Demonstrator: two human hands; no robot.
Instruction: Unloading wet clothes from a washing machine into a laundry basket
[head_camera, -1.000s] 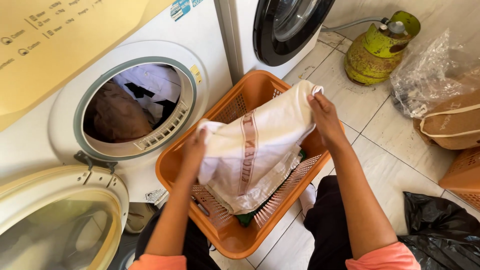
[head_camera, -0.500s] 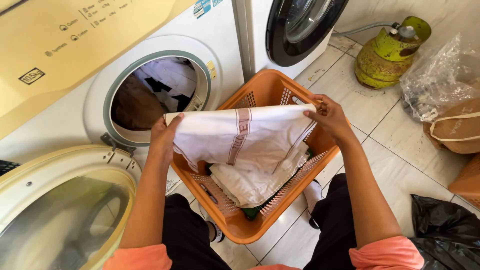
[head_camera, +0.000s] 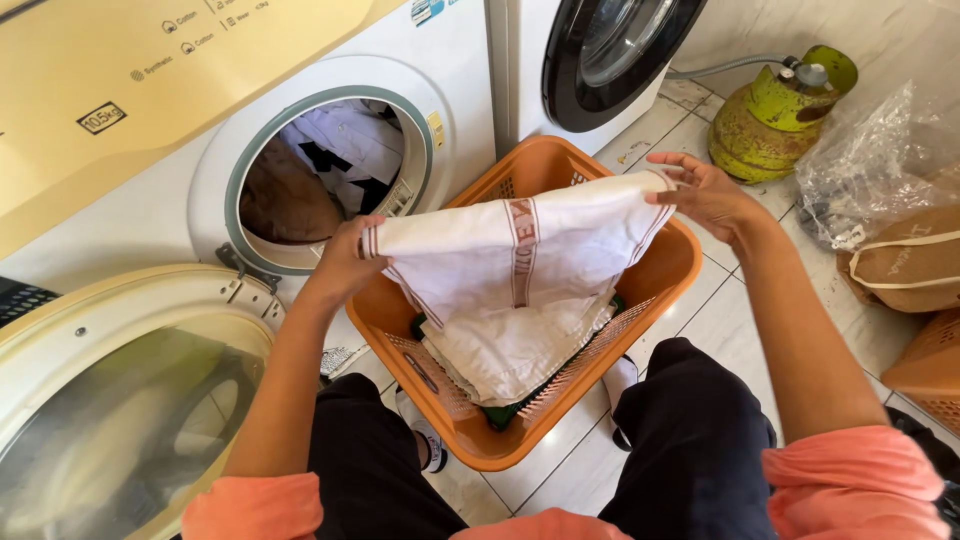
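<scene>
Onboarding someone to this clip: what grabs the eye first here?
The white cloth with brown stripes, stretched between the left hand and right hand over the orange laundry basket at centre. Next, the open round drum of the machine at upper left, laundry inside, its door swung open at lower left. A green gas cylinder stands on the tiles at upper right.

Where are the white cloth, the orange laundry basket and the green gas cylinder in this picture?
White cloth (head_camera: 500, 265): head view, on its spread middle panel beside the stripe.
Orange laundry basket (head_camera: 480, 440): head view, on its near rim.
Green gas cylinder (head_camera: 765, 125): head view, on its rounded body.
</scene>
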